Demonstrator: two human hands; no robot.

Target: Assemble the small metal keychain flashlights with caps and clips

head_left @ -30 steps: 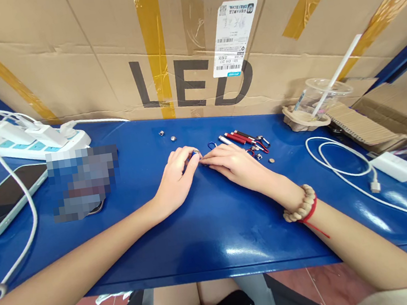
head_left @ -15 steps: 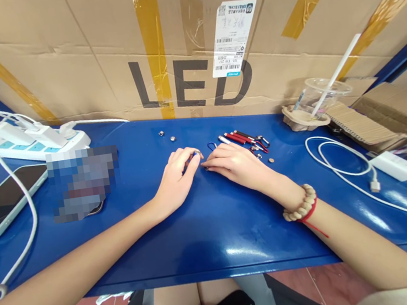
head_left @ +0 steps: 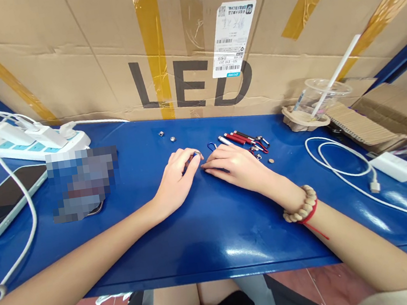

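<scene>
My left hand point(head_left: 176, 177) rests on the blue table point(head_left: 207, 232) and pinches a small blue tube with a silver end point(head_left: 195, 154) between thumb and fingers. My right hand point(head_left: 234, 164) lies beside it, fingertips curled close to that tube's end; what they hold, if anything, is hidden. Just behind the right hand lie several small red, black and silver pen-like tubes point(head_left: 244, 137) and a blue loop point(head_left: 212, 145). Two tiny silver caps point(head_left: 167, 136) sit farther back, and a small round cell point(head_left: 272, 161) lies to the right.
A large cardboard box marked LED point(head_left: 188, 43) walls the back. At the left are a white power strip point(head_left: 35, 142), a phone point(head_left: 2, 201) and cables. At the right stand a plastic cup with straw point(head_left: 317, 98), a white cable with adapter point(head_left: 373, 174) and cardboard stacks point(head_left: 380, 117).
My right fingers have drawn slightly back from the tube's end and curled. The left hand has barely moved.
</scene>
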